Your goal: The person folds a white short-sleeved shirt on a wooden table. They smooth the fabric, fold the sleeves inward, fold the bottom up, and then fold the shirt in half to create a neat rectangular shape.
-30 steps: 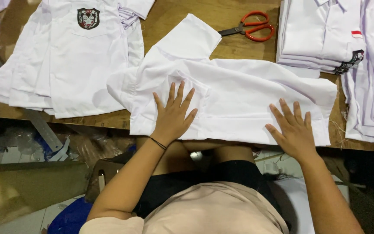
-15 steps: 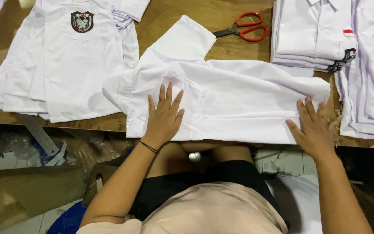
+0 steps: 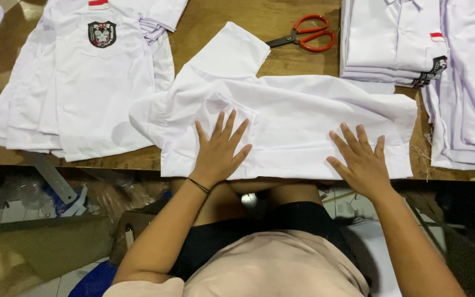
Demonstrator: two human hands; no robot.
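Head view showed a wooden table (image 3: 298, 61) with one white shirt (image 3: 303, 118) spread across its near edge, directly in front of the person. All positions below are given relative to that shirt.

Left hand (image 3: 220, 151) lay flat on the shirt's left half, palm down, fingers spread apart, pressing the cloth near a folded pocket area. A thin dark band sat at that wrist. Right hand (image 3: 361, 159) lay flat on the shirt's lower right part, close to the table edge, fingers likewise spread and gripping nothing.

One sleeve (image 3: 229, 54) extended from the shirt's upper left, unfolded and angled away from the person. The body of the shirt appeared doubled over lengthwise, with creases visible toward its right end.

Beyond the shirt, just past its upper edge, red-handled scissors (image 3: 306, 37) rested on bare wood, untouched. To the upper right of the shirt stood a neat stack of folded white shirts (image 3: 391, 47). To the left lay a loose pile of unfolded shirts with a chest badge (image 3: 83, 82). Further right, more white garments (image 3: 468, 93) lay flat.

Assessment: folding of this shirt appeared partly done. The body seemed folded and was being smoothed; the projecting sleeve was not yet tucked in, and the piece had not reached the compact form of the finished stack. The left pile suggested more shirts remained.
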